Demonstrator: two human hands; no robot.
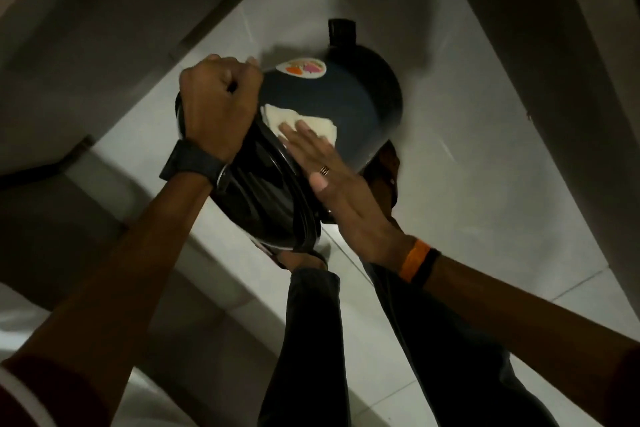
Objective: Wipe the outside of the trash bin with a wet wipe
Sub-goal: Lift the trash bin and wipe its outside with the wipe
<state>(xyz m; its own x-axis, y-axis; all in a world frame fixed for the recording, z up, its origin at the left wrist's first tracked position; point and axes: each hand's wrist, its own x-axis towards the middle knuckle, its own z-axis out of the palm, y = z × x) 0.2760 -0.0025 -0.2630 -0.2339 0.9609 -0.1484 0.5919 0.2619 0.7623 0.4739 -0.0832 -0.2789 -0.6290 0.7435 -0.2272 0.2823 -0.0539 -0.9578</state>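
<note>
A dark blue trash bin (346, 97) with a black pedal at its base is held tilted above the floor, its top end toward me. An oval sticker (301, 68) shows on its side. My left hand (218, 107) is clenched around the bin's upper rim. My right hand (332, 163) lies flat on the bin's side, its fingers pressing a folded white wet wipe (311, 123) against the surface. The black lid (263, 198) hangs open below my left wrist.
White floor tiles (467, 156) lie beneath the bin. Grey walls or furniture panels (86, 28) rise on the left and right (554, 45). My dark trouser legs (311, 340) and a foot stand just under the bin.
</note>
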